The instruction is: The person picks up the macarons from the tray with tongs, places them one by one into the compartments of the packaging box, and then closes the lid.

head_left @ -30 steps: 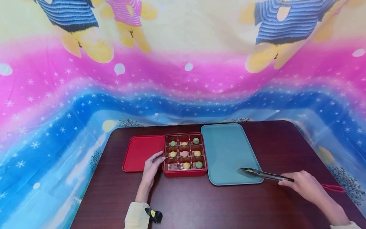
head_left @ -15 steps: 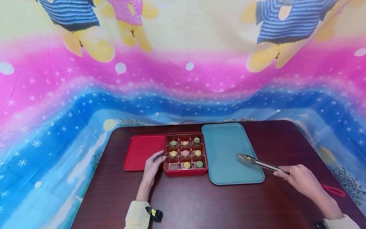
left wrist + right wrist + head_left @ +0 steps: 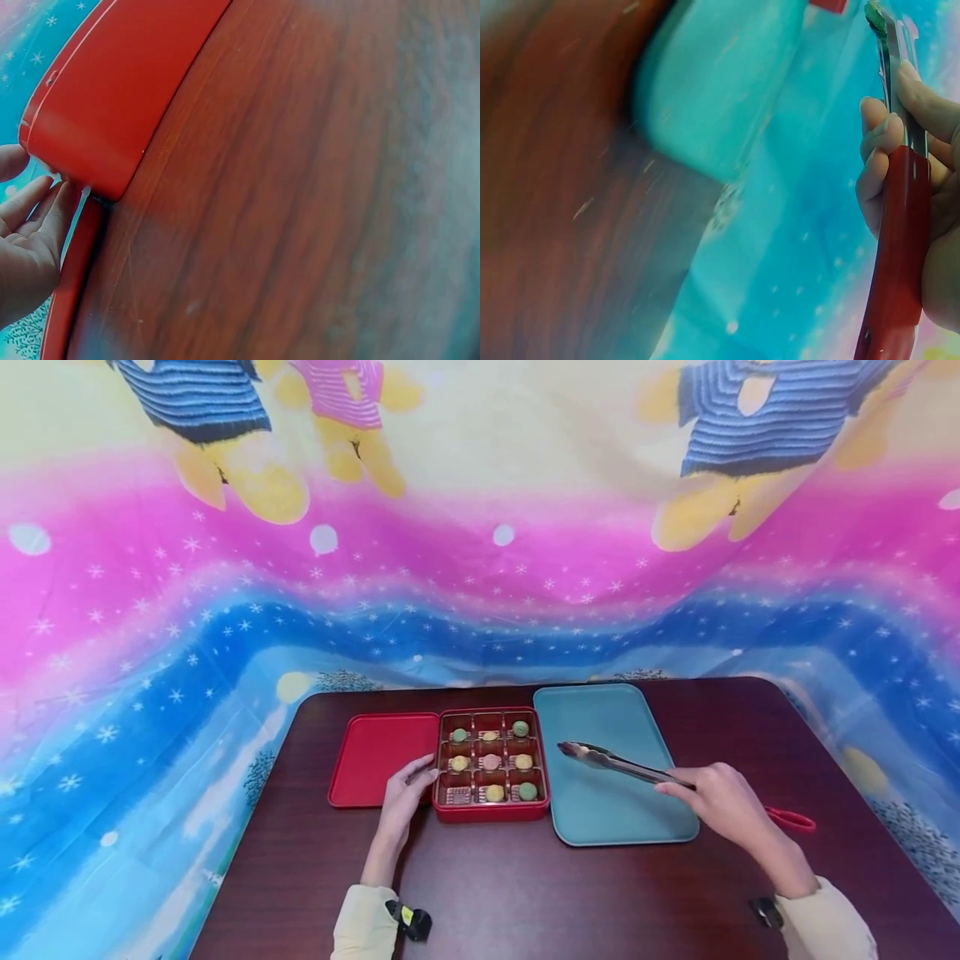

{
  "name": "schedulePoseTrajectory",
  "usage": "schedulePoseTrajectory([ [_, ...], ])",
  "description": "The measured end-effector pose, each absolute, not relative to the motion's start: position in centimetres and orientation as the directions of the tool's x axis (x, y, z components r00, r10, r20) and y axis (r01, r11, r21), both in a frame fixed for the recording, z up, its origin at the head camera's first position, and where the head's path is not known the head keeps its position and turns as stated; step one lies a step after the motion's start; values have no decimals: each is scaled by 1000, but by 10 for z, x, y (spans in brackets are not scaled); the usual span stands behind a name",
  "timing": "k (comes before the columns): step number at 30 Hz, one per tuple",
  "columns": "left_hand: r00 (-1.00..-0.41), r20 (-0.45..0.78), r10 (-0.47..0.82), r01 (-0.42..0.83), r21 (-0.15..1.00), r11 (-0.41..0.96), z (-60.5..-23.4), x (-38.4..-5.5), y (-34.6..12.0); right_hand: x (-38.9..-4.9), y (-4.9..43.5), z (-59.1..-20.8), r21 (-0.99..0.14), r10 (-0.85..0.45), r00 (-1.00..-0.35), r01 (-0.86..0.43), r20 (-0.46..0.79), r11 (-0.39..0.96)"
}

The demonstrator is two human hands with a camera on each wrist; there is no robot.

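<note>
A red box point(image 3: 492, 812) holds a clear divided insert with small round sweets in green, yellow and pink; its front-left compartment holds none. My left hand point(image 3: 402, 793) touches the box's left side, with fingers point(image 3: 56, 210) against the wall near a corner in the left wrist view. My right hand point(image 3: 723, 802) grips metal tongs point(image 3: 626, 767) by their red handle point(image 3: 900, 247). The tongs' tips hover over the left part of the teal tray point(image 3: 630, 818). A small green sweet point(image 3: 875, 16) sits between those tips in the right wrist view.
The red lid point(image 3: 378, 752) lies flat left of the box, close against it. The teal tray adjoins the box on the right. All stand on a dark wooden table point(image 3: 525, 893), with a patterned cloth point(image 3: 480, 568) hanging behind its far edge.
My right hand has carried the tongs left and up, from the tray's front-right part toward the box. My left hand keeps its place at the box.
</note>
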State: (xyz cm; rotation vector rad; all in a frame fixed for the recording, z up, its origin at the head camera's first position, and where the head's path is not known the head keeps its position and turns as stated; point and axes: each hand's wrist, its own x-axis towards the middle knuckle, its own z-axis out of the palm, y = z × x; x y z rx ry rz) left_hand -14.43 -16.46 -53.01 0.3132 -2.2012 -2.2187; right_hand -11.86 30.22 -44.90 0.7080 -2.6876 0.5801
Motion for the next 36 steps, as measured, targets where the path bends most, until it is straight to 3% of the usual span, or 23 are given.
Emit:
schedulePoseTrajectory([
  [9, -980, -145, -133, -141, 989, -41, -532, -144, -163, -132, 249, -446, -342, -462, -808, -578, 365, 741],
  [19, -981, -145, -128, -139, 989, -55, -531, -145, -164, -143, 197, -452, -329, -585, -715, -697, 384, 637],
  [36, -983, -165, -79, -158, 983, -90, -532, -152, -174, -155, 149, -467, -309, -676, -655, -756, 339, 577],
])
